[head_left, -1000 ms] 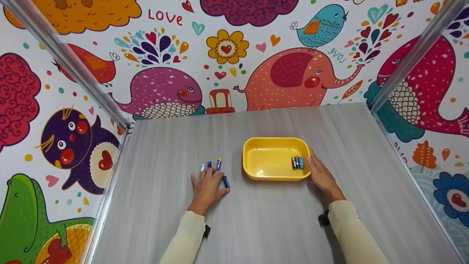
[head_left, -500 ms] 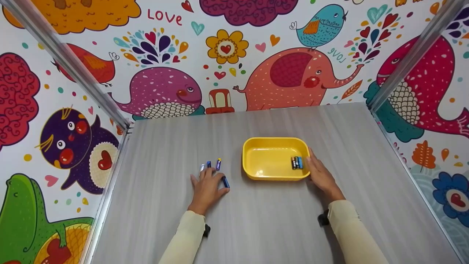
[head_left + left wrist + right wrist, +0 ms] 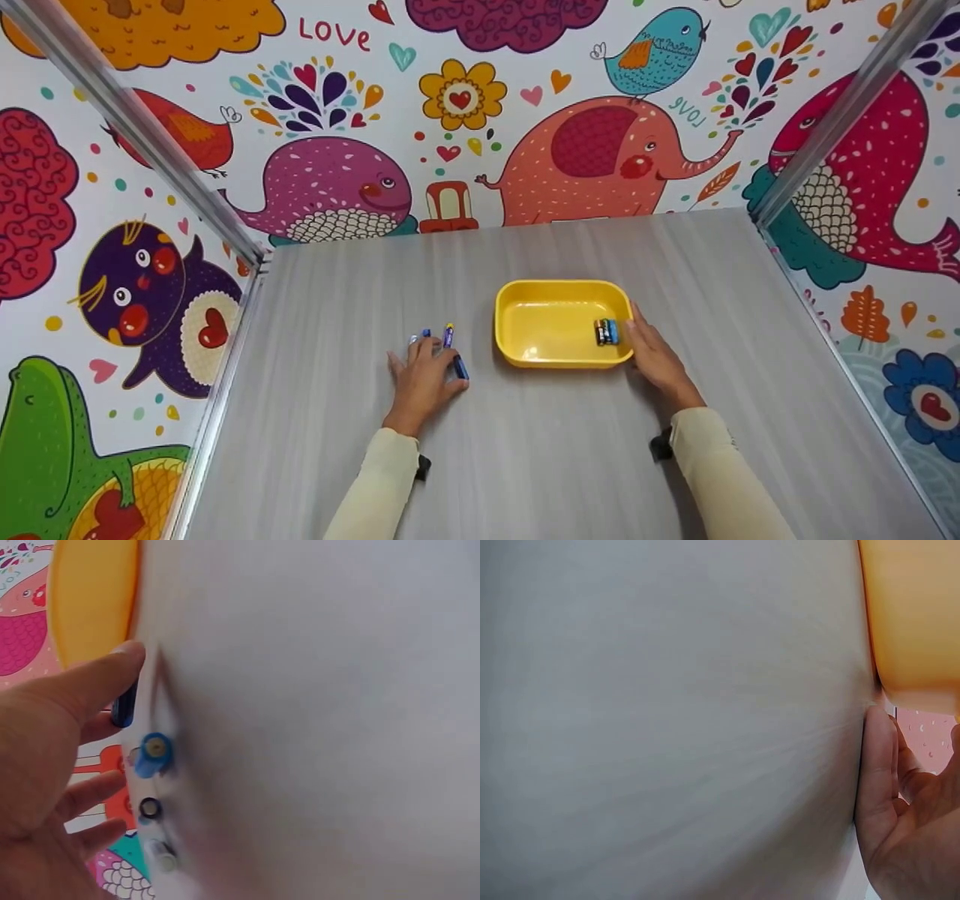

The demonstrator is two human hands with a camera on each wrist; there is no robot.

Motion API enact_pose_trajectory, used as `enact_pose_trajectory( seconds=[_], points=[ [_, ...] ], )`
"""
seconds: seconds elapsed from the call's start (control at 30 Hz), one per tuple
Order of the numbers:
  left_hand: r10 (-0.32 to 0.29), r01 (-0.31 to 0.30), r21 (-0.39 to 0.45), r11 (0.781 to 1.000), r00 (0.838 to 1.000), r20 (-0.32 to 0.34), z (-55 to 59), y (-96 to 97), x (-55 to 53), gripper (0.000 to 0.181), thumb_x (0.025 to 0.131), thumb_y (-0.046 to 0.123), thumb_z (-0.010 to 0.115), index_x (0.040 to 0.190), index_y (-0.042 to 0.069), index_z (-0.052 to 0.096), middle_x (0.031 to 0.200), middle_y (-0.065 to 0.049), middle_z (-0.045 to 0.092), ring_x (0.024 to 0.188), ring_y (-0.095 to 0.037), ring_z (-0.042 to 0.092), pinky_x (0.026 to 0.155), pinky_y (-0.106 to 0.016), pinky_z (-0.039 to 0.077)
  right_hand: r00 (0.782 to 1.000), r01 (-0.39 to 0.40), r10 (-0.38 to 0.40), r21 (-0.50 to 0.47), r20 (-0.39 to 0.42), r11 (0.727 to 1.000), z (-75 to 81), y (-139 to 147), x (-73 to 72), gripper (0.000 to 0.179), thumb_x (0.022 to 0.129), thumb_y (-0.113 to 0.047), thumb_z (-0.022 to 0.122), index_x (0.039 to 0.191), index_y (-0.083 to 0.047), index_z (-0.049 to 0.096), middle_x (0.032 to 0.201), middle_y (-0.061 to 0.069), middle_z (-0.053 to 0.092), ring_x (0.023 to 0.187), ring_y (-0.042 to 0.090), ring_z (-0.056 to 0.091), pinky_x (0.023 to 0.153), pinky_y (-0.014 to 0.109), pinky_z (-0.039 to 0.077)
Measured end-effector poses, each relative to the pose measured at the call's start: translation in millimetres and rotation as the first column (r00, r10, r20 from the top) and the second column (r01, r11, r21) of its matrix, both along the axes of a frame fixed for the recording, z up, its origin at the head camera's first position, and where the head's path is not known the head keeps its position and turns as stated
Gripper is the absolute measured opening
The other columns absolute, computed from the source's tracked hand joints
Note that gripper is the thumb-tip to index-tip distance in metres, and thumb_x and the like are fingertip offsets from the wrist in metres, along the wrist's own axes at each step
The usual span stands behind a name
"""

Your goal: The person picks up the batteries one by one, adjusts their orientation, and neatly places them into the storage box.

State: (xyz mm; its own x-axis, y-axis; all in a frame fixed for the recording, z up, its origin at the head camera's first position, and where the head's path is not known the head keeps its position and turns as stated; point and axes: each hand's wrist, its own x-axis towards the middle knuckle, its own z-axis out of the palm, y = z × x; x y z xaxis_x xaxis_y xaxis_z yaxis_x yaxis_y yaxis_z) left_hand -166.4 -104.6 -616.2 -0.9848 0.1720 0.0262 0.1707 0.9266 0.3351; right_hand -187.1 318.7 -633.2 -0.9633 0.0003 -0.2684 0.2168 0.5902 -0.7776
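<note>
My left hand (image 3: pixel 421 382) pinches a dark blue battery (image 3: pixel 460 367) between thumb and index finger, low over the table; in the left wrist view this battery (image 3: pixel 124 706) is partly hidden by the thumb. Just beyond the fingers stand a blue-purple battery with a yellow end (image 3: pixel 448 336), a blue one (image 3: pixel 427 332) and a pale one (image 3: pixel 413 340). My right hand (image 3: pixel 660 364) holds the right end of a yellow plastic container (image 3: pixel 504 352), thumb at the rim and fingers along the outside. Several small batteries (image 3: pixel 607 332) sit together inside, near that end.
The grey wood-grain table (image 3: pixel 540 450) meets a wall with cartoon animals (image 3: pixel 592 165) at the back. Metal frame posts (image 3: pixel 172 150) rise at the left and right back corners.
My left hand has shifted slightly, and the dark blue battery with it, a little toward the back. The right hand and the container stay in place.
</note>
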Motion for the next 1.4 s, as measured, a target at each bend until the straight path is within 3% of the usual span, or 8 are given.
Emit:
enact_pose_trajectory(
  seconds=[0.3, 0.5, 0.73, 0.93, 1.3, 1.4],
  points=[
    [0.023, -0.022, 0.033, 0.999, 0.999, -0.032, 29.7, 13.8, -11.9, 0.051, 0.082, 0.047, 0.084, 0.126, 0.026, 0.070, 0.148, -0.006, 0.051, 0.145, -0.032, 0.037, 0.112, -0.083, 0.012, 1.000, -0.003, 0.003, 0.004, 0.014, 1.000, -1.6, 0, -1.7, 0.072, 0.103, -0.070, 0.019, 0.164, -0.037, -0.002, 0.155, 0.024, 0.034, 0.108, 0.037, 0.055, 0.075, 0.033, 0.051],
    [-0.007, 0.012, 0.057, 0.998, 0.996, -0.086, 45.6, 26.6, -21.6, 0.052, 0.084, 0.048, 0.082, 0.128, 0.024, 0.069, 0.148, -0.007, 0.052, 0.144, -0.033, 0.038, 0.111, -0.083, 0.016, 1.000, 0.001, -0.001, 0.021, 0.010, 1.000, -1.2, 0, -0.5, 0.073, 0.102, -0.072, 0.019, 0.164, -0.037, 0.000, 0.159, 0.023, 0.032, 0.115, 0.039, 0.054, 0.078, 0.035, 0.053],
    [-0.008, 0.012, 0.076, 0.997, 0.999, -0.053, 61.1, 49.6, -32.5, 0.053, 0.085, 0.050, 0.080, 0.131, 0.026, 0.067, 0.151, -0.005, 0.048, 0.145, -0.032, 0.035, 0.113, -0.081, 0.014, 0.999, 0.011, -0.012, 0.018, 0.040, 1.000, -1.0, -1, 0.3, 0.069, 0.102, -0.071, 0.020, 0.162, -0.043, -0.002, 0.164, 0.021, 0.026, 0.127, 0.040, 0.047, 0.090, 0.045, 0.052],
    [-0.020, 0.021, 0.061, 0.998, 0.999, -0.027, 69.1, 72.9, -40.5, 0.057, 0.086, 0.053, 0.077, 0.135, 0.028, 0.065, 0.154, -0.003, 0.046, 0.147, -0.031, 0.032, 0.115, -0.079, 0.011, 0.998, 0.019, -0.019, -0.004, 0.053, 1.000, -0.7, -2, -0.2, 0.068, 0.104, -0.067, 0.022, 0.162, -0.043, -0.002, 0.165, 0.020, 0.025, 0.128, 0.040, 0.045, 0.095, 0.050, 0.051],
    [-0.071, 0.068, 0.088, 0.994, 0.997, 0.034, 73.3, 105.9, -50.3, 0.058, 0.086, 0.051, 0.078, 0.139, 0.030, 0.062, 0.155, -0.003, 0.044, 0.149, -0.030, 0.029, 0.119, -0.075, 0.006, 0.999, 0.011, -0.012, 0.014, 0.043, 1.000, -0.7, -2, 0.8, 0.070, 0.104, -0.069, 0.021, 0.162, -0.041, -0.004, 0.159, 0.021, 0.030, 0.120, 0.038, 0.050, 0.082, 0.038, 0.053],
    [-0.082, 0.077, 0.081, 0.994, 0.995, 0.053, 74.5, 112.8, -53.1, 0.056, 0.087, 0.051, 0.077, 0.137, 0.031, 0.063, 0.156, -0.002, 0.043, 0.150, -0.029, 0.028, 0.120, -0.074, 0.006, 1.000, 0.000, 0.000, 0.009, 0.004, 1.000, -0.2, -2, -0.5, 0.070, 0.105, -0.065, 0.022, 0.164, -0.035, -0.001, 0.157, 0.023, 0.032, 0.115, 0.038, 0.053, 0.078, 0.035, 0.052]
  ],
)
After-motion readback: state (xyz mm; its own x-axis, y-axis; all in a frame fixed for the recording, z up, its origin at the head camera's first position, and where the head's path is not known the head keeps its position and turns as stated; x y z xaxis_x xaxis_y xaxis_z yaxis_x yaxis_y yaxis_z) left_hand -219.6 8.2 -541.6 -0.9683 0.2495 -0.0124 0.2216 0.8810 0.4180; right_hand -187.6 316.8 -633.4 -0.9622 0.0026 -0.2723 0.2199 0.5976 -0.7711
